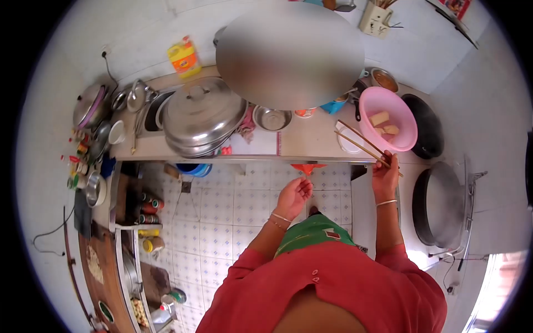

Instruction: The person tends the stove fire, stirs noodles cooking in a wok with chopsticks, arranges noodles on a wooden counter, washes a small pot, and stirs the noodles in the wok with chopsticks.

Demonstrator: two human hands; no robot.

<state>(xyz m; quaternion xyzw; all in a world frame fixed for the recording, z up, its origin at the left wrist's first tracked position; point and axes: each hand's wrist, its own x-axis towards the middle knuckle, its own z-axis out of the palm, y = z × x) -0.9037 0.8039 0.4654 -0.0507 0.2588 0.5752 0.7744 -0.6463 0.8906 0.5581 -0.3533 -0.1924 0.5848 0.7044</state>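
My right hand is closed around a pair of long wooden chopsticks, whose tips point left over a small white dish on the counter. Just beyond this hand stands a pink plastic basin with several pale yellowish chunks in it. Over the floor in front of the counter, my left hand hangs with its palm up and fingers loosely curled, holding nothing that I can see.
Steam hangs over a large dark wok at the right. Behind the basin are a black pan and a metal pot. A big lidded steamer and a metal bowl stand on the counter. A blurred oval hides the back.
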